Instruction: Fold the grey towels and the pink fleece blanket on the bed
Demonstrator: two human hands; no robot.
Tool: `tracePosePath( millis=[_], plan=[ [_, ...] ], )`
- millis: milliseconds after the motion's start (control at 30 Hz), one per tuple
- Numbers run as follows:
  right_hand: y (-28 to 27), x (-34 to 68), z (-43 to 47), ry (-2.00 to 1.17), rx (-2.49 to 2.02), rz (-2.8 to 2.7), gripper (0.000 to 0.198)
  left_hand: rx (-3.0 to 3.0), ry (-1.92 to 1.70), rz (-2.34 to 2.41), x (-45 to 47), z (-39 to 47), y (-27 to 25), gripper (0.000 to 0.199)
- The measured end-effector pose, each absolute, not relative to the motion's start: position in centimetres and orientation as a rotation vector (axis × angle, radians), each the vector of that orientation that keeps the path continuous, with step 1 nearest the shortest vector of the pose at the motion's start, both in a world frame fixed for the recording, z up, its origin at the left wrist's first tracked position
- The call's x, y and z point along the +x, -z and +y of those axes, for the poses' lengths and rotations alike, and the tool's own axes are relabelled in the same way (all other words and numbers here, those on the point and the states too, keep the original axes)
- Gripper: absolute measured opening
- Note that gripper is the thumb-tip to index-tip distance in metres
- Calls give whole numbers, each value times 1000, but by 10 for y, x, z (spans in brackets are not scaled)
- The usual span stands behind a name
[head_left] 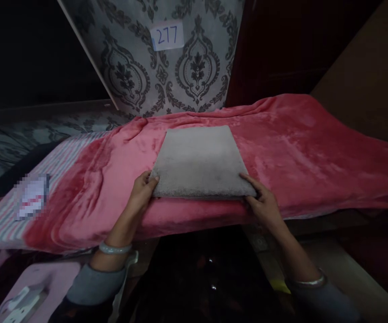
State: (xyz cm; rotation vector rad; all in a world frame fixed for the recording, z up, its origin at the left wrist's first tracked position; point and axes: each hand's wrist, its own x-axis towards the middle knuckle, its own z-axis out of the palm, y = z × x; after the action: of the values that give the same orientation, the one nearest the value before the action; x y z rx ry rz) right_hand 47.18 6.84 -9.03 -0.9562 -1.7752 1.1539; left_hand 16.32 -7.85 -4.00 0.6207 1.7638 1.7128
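A flat, square grey plush mat (198, 161) lies on a pink-red blanket (288, 143), in front of me. Whether it is one thick piece or a folded cloth I cannot tell. My left hand (144, 187) pinches its near left corner, thumb on top. At the near right corner my right hand (260, 197) grips the edge, its index finger along the top and the other fingers partly hidden. The mat's near edge looks slightly raised over the blanket's front.
A striped sheet (76, 146) shows at the left, bearing a blurred white packet (32, 197). Below stands a pink stool (55, 273) with a white power strip (25, 305). A paper marked 277 (167, 35) hangs on the patterned wall (197, 67).
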Motion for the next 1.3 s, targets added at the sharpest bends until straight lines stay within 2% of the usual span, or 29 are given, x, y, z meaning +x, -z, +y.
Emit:
tracePosePath(
  millis=[133,400,500,700,867,933,1033,1167,1300],
  plan=[
    [92,474,67,-1087,-1013,-1825,65,661,-1650,1836,158,-80,42,27],
    [70,488,74,-1567,-944,-1687,67,586,-1597,1660,148,-73,31,39],
    [69,483,76,-1578,-986,-1654,68,581,-1644,1720,146,-59,31,41],
    [87,475,76,-1184,-1035,-1849,55,907,-1571,2197,147,-47,42,44],
    [70,490,81,-773,-1043,-2123,43,974,-1518,2223,142,-55,28,33],
    [53,485,82,-597,-988,-2148,45,1044,-1574,2210,152,-53,15,29],
    [31,456,81,-449,-834,-2223,52,1262,-1654,2004,185,-41,1,37],
    [37,411,80,-272,-768,-2513,61,1724,-1277,1958,219,-23,16,55],
    [66,399,82,-155,-826,-2736,62,1865,-825,2074,217,-18,47,62]
  ],
)
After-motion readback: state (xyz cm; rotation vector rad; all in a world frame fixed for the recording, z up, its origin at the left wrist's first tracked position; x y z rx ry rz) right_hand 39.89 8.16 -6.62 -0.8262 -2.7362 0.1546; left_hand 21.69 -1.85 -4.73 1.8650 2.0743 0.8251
